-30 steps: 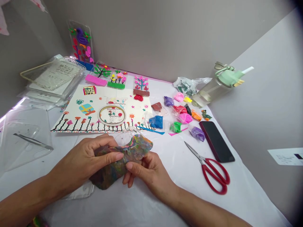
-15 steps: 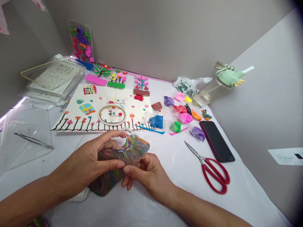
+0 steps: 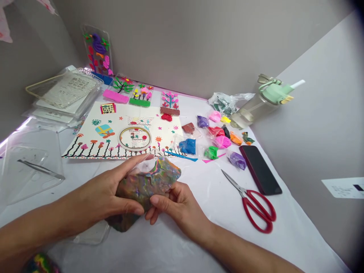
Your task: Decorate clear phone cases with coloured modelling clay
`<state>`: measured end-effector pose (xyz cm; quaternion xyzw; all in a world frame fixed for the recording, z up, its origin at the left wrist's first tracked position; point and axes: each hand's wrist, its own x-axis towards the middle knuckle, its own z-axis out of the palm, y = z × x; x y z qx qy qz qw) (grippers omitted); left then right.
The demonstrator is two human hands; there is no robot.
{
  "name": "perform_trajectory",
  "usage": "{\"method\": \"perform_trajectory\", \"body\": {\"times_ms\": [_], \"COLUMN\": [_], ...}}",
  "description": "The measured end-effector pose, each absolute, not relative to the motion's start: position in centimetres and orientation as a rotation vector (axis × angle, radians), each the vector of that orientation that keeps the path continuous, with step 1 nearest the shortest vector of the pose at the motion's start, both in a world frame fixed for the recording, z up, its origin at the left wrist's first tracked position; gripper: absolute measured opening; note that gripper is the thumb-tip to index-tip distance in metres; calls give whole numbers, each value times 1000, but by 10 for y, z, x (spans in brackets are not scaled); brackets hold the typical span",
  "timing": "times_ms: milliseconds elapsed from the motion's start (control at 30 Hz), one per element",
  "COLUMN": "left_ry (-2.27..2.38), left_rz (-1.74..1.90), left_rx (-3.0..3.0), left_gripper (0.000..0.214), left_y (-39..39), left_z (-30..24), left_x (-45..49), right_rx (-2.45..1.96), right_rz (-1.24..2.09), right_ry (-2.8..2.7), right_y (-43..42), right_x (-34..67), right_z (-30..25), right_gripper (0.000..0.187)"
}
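Observation:
Both hands hold a clear phone case spread with marbled, many-coloured modelling clay (image 3: 146, 187), tilted above the near middle of the table. My left hand (image 3: 115, 191) is wrapped round its left side, thumb on the clay face and fingers behind the far edge. Clear plastic shows along the top rim, where the clay stops short. My right hand (image 3: 179, 206) pinches the lower right edge, thumb in front, its other fingers partly hidden behind. A dark flap of clay hangs below my left thumb. Under my left forearm lies a transparent case (image 3: 95, 233).
Scissors with red handles (image 3: 257, 210) and a phone (image 3: 261, 170) lie to the right. Small clay packets (image 3: 187, 146), a tape roll (image 3: 121, 138) on a decorated sheet (image 3: 85, 131), and a bottle (image 3: 256, 104) stand beyond. Tweezers (image 3: 41, 169) lie left; another marbled lump (image 3: 41, 264) is at lower left.
My left thumb has slid left and down along the clay, uncovering more of its face. The case has tipped slightly toward the camera. More of the marbled lump at lower left shows.

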<state>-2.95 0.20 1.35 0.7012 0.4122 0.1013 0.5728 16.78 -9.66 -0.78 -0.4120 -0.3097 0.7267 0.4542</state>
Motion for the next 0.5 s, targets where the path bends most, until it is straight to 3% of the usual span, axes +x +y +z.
{"method": "perform_trajectory", "body": {"times_ms": [67, 500], "left_ry": [982, 927], "left_rz": [207, 125], "left_rx": [1545, 1719], "left_gripper": [92, 71], "left_y": [-2, 9], "left_z": [14, 13], "left_x": [-24, -38], "right_rx": [-1003, -1065], "right_rz": [1800, 1844], "right_ry": [-747, -705], "right_y": [-97, -94], "right_x": [169, 166], "right_z": [-8, -4], "right_gripper": [39, 41]}}
